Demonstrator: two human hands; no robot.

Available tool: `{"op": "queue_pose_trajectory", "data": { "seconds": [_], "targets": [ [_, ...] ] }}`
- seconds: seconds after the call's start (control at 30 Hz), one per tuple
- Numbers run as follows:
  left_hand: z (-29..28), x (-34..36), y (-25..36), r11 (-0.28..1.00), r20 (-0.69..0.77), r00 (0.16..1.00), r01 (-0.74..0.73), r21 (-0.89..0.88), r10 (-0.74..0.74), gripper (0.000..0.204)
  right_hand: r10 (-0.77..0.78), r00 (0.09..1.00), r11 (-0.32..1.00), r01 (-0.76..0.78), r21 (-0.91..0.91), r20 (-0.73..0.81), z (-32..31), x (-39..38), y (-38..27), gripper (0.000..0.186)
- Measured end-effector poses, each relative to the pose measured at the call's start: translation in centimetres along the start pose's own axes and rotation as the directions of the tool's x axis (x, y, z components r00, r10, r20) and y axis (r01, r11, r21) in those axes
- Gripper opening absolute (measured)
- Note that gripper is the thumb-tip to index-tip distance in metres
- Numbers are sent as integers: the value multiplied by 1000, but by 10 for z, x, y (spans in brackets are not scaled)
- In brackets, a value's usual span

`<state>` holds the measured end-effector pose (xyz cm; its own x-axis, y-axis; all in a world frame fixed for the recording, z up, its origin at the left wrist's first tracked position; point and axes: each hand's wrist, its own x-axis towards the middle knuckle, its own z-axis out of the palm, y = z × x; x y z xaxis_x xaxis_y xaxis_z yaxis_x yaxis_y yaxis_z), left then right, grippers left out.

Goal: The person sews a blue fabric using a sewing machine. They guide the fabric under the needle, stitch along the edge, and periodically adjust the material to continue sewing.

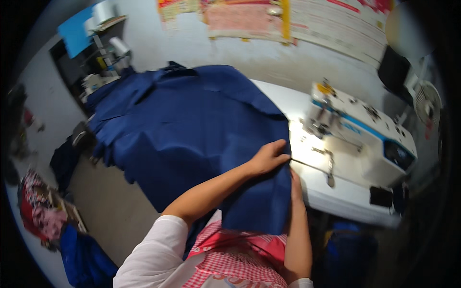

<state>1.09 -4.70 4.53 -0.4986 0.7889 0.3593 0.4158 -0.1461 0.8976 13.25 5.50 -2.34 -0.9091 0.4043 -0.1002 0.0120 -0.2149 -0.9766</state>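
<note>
Beside the white table (pixel 348 204)'s near edge, your left hand (pixel 267 159) holds the blue cloth (pixel 187 120); your right hand (pixel 297 188)'s grip I can't tell. Keep the border straight.

So one left hand (pixel 268 158) and one right hand (pixel 297 188); one sewing machine (pixel 366 128) on the right; one fan (pixel 426 103); three posters (pixel 249 21) I can see; at least three cones (pixel 119 46), kinda blurry; navy cloth (pixel 187 120), can't tell how many layers

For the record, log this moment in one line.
left hand: on blue cloth | right hand: at cloth's edge | sewing machine: right of cloth
</note>
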Motion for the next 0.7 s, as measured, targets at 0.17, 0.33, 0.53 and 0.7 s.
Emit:
{"op": "queue_pose_trajectory", "data": {
  "seconds": [0.17,0.33,0.53,0.7],
  "targets": [
    [36,-20,-39,949,2,1000,1,317,-2,22,-46,971,996,62,60,-235,-13,-28,-32,45],
    [27,-2,-50,901,-25,989,-120,418,143,32,-443,874,607,130,-784,-199,-9,1,-25,33],
    [23,46,-46,550,185,961,-43,834,-205,72,-262,905,453,-191,-871,-334,-30,31,-54,25],
    [48,102,-69,772,158,982,-24,636,-100,81,-498,813,223,-217,-950,-302,-66,54,-45,18]
  ]
}}
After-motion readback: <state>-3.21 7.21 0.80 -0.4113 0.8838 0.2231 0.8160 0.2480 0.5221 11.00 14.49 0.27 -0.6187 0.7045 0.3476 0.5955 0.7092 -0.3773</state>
